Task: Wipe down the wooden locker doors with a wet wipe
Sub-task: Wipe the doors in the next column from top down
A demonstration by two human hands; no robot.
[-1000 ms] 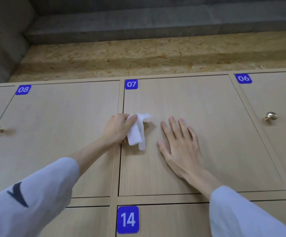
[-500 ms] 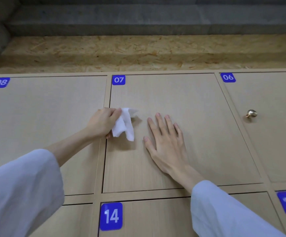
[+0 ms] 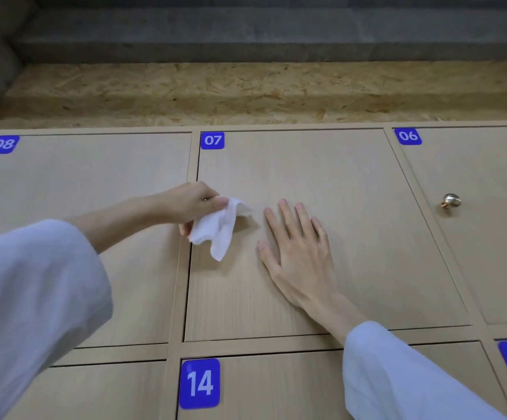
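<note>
Left hand point(image 3: 193, 204) grips the bunched wipe point(image 3: 219, 230) at the left edge of door 07 point(image 3: 352, 237), barely shifted over the past second, right hand point(image 3: 294, 253) still flat and spread on the panel, so wiping of 07 seems only just starting

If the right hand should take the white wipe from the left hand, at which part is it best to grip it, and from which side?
Probably the loose lower corner of the wet wipe, which hangs free below the left hand. The upper bunched part is pinched in that hand's fingers. The right hand lies flat on door 07 just beside it, so coming from the right and slightly below looks shortest.
</note>
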